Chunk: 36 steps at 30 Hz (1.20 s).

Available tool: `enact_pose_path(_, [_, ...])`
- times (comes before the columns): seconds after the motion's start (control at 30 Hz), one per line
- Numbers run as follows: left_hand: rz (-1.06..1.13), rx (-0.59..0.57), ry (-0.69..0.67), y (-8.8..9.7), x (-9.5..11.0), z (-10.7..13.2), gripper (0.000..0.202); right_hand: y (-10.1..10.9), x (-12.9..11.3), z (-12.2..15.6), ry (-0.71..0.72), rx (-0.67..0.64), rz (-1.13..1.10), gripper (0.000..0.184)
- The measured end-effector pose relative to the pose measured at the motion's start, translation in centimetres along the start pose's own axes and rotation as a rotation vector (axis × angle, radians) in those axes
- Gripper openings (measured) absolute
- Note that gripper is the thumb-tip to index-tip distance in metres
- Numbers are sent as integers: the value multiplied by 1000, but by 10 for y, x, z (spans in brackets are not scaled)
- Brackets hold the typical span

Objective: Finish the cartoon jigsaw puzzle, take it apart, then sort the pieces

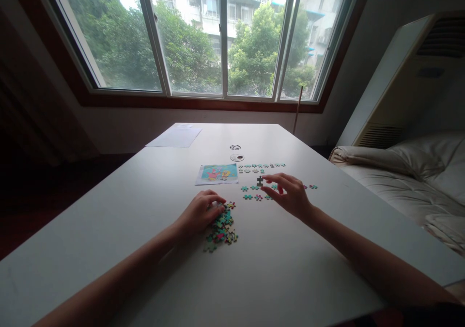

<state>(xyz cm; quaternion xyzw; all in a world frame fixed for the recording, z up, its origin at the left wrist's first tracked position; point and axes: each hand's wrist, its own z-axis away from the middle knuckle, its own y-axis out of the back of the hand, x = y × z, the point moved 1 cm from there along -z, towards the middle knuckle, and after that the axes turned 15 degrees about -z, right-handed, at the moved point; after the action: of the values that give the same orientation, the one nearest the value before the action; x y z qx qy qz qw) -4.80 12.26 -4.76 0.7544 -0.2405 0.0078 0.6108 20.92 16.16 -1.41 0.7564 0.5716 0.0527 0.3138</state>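
A heap of colourful jigsaw pieces (222, 230) lies on the white table (109, 220). My left hand (201, 214) rests on the heap's left edge with its fingers curled onto the pieces. My right hand (288, 193) hovers, fingers spread, over loose teal pieces (250, 192) laid out singly, and holds nothing. A dark piece (259, 181) lies just left of its fingertips. Beyond them lies a small picture card (218, 174) with cartoon figures, and a row of more single pieces (259, 167).
A sheet of paper (175, 136) lies at the table's far left. Two small round objects (236, 152) sit near the far middle. A bed with pale bedding (410, 172) stands to the right. A wide window (218, 36) fills the far wall.
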Motion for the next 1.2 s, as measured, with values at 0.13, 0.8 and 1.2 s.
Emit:
enact_pose_path(0.13, [-27,6,-17,-2,0,0,24,1,-3,0,12,-3,-2,22])
enact_pose_path(0.8, [0,54,-22,5,0,2,16,2,61,-8,-350,-211,109,25])
enact_pose_path(1.2, [160,133,97,14,1,2,15,-17,128,-22,-670,-392,150,31])
